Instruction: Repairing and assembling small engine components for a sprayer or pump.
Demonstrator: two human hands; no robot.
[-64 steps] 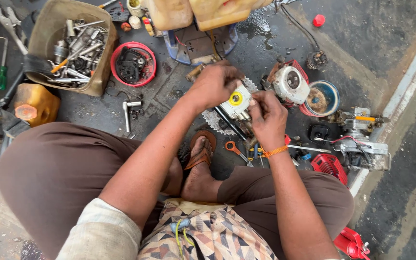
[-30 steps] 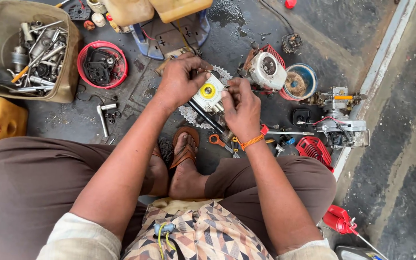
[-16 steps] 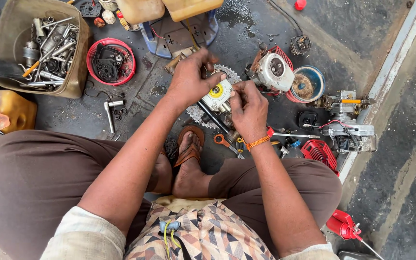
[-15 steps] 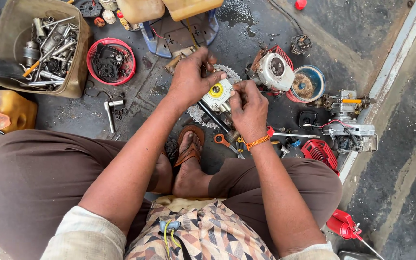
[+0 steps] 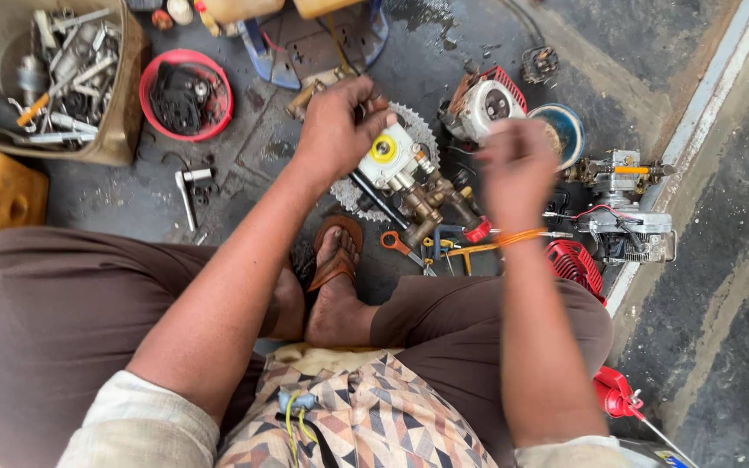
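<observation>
— Left hand (image 5: 337,130) grips what?
— It's closed on the pump (image 5: 409,178), above the toothed wheel (image 5: 418,130); right hand (image 5: 517,165) blurred, can't tell its grip.
— Pump's axis?
— Far-left to near-right, red knob (image 5: 477,230) rightmost; engine (image 5: 487,102) just beyond, pliers (image 5: 402,250) nearer

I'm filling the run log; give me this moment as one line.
left hand: grips pump part | right hand: blurred, off the part | sprocket beneath | pliers by foot
</observation>
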